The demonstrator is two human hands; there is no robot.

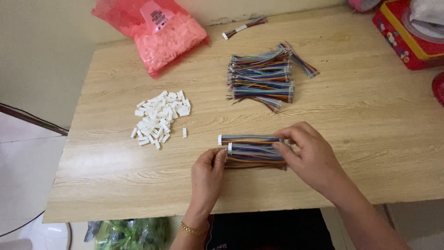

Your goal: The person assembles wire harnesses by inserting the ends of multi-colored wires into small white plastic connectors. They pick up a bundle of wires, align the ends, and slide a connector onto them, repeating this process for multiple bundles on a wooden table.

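Left hand (208, 171): fingertips are pinched on the near left end of a multicoloured ribbon-cable bundle (253, 150).
Right hand (311, 155): fingers are closed over the bundle's right end.
Bundle: held low on the wooden bench (115, 166), near its front edge.
Behind: a larger cable pile (263, 76), loose white connectors (159, 118), a pink bag (162, 32).

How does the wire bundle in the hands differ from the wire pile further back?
The wire bundle in the hands is small, neat and parallel, held at both ends; the wire pile further back is larger, looser, fanned out and untouched. Both hold multicoloured ribbon wires on the wooden table.
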